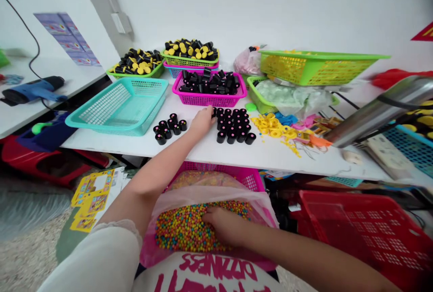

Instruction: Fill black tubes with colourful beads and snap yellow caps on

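Observation:
My left hand [202, 121] reaches onto the white table, its fingers closed around a small black cylinder [214, 112] at the back left corner of a tight group of black cylinders [237, 125] with pink dots on top. A looser cluster of the same cylinders [168, 128] stands left of my wrist. On my lap, inside a pink basket [256, 179], lies an open plastic bag full of small multicoloured balls [182, 229]. Curled fingers of my right hand [223, 225] dip among these balls; what they hold is hidden.
Behind stands a magenta basket [209, 99] of black cylinders, with a turquoise basket [111, 122] to its left. Yellow rings [270, 125] and a metal tube [379, 111] lie to the right. A red crate [365, 229] is below, a blue heat gun [34, 90] far left.

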`<state>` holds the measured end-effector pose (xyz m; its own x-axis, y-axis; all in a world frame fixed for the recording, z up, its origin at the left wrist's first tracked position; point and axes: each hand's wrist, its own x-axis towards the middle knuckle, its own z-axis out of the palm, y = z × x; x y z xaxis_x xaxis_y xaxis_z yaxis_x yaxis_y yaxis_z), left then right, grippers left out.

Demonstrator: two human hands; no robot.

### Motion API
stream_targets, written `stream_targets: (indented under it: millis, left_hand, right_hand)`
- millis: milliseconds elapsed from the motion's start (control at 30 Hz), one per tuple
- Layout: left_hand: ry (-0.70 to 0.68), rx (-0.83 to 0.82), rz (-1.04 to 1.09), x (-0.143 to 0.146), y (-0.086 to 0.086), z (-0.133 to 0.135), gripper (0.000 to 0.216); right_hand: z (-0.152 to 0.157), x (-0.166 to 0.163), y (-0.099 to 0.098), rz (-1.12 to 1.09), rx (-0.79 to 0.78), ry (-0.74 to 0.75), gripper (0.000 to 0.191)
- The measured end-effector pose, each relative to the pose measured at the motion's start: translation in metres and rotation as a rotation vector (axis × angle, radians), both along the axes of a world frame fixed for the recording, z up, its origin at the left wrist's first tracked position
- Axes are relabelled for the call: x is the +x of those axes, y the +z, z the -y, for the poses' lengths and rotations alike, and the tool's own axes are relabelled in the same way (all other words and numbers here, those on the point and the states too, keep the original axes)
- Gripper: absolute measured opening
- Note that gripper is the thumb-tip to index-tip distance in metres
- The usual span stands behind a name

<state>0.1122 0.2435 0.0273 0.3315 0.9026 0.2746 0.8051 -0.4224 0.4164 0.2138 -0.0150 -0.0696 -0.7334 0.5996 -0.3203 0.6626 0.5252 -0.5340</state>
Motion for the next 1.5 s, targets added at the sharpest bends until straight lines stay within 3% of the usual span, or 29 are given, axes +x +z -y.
stream_targets:
  millis: [133,200,267,333,400,500,567,667,833,1000,1333,1500]
  left_hand:
    - [-0.082,0.108,0.093,-0.032,0.028,0.052,0.049]
    - [-0.191,0.088,0.146,-0.055,0.041,0.097,0.032]
    - [-0.277,-0.06,0.177,-0.078,0.047,0.149,0.027]
    - [-0.298,-0.251,0.145,-0.096,0.043,0.198,0.027]
    - [-0.299,-0.419,0.148,-0.108,0.027,0.238,0.025]
    - [-0.265,-0.582,0.077,-0.113,-0.005,0.273,0.023]
    - [-0.24,-0.616,0.036,-0.113,-0.022,0.283,0.021]
    - [-0.215,-0.616,0.056,-0.11,-0.035,0.286,0.021]
    - [-0.213,-0.601,0.114,-0.109,-0.037,0.286,0.024]
    - [-0.236,-0.576,0.13,-0.106,-0.038,0.287,0.019]
    - [-0.245,-0.519,0.135,-0.105,-0.041,0.286,0.017]
    - [-0.252,-0.544,0.15,-0.104,-0.044,0.285,0.013]
  right_hand:
    - [0.0,0.004,0.0,-0.069,-0.071,-0.019,0.032]
    - [0.001,0.007,0.004,-0.133,-0.114,-0.049,0.036]
    - [0.002,0.01,0.009,-0.202,-0.166,-0.101,0.043]
    - [0.003,0.012,0.015,-0.263,-0.238,-0.151,0.047]
    - [0.002,0.013,0.023,-0.316,-0.302,-0.181,0.042]
    - [0.002,0.014,0.034,-0.392,-0.312,-0.211,0.029]
    - [0.004,0.012,0.04,-0.462,-0.278,-0.229,0.027]
    - [0.01,0.008,0.046,-0.545,-0.157,-0.222,0.033]
    - [0.023,0.0,0.055,-0.443,0.104,-0.063,0.034]
    - [0.028,-0.004,0.065,-0.322,0.249,0.018,0.031]
    - [0.023,0.007,0.062,-0.432,0.248,-0.063,0.037]
    - [0.027,-0.005,0.072,-0.261,0.318,0.14,0.032]
